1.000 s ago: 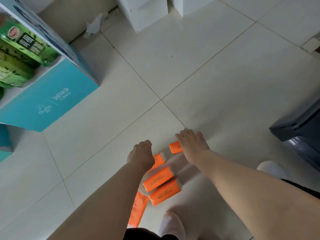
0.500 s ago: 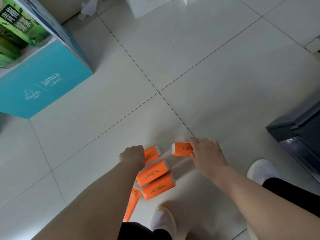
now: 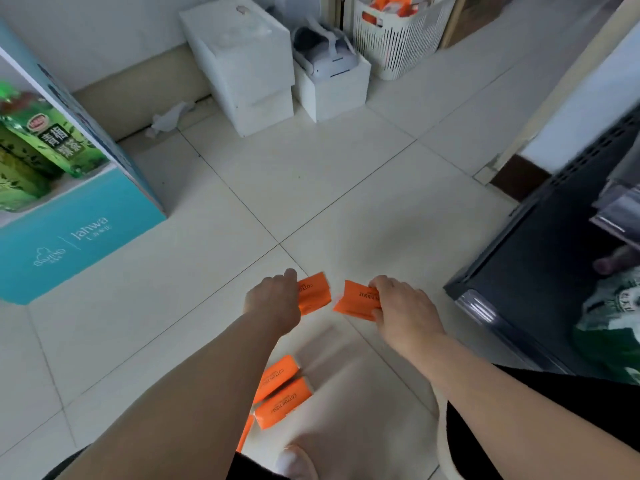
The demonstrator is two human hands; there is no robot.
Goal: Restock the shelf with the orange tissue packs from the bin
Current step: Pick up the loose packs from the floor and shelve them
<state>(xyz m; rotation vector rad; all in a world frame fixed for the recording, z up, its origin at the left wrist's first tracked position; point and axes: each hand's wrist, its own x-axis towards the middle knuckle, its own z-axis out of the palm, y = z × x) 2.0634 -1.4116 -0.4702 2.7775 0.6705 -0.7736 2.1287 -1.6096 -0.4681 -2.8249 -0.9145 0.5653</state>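
Observation:
My left hand (image 3: 273, 299) grips one orange tissue pack (image 3: 314, 293) and holds it above the tiled floor. My right hand (image 3: 403, 306) grips a second orange tissue pack (image 3: 356, 301) beside it, the two packs almost end to end. Two more orange packs (image 3: 282, 389) lie side by side on the floor near my feet, and a third orange pack (image 3: 245, 433) shows partly behind my left forearm. A white slatted bin (image 3: 398, 39) with orange packs inside stands at the back. The teal shelf (image 3: 79, 233) is at the left.
Green tea cartons (image 3: 41, 147) sit on the teal shelf. White boxes (image 3: 249, 64) and a white headset (image 3: 325, 53) stand by the far wall, with crumpled paper (image 3: 169, 119) on the floor. A dark rack (image 3: 540, 265) lines the right side.
Both hands have lifted an orange pack each off the floor, away from the pile. The camera has tilted up, so the bin and the white boxes now show.

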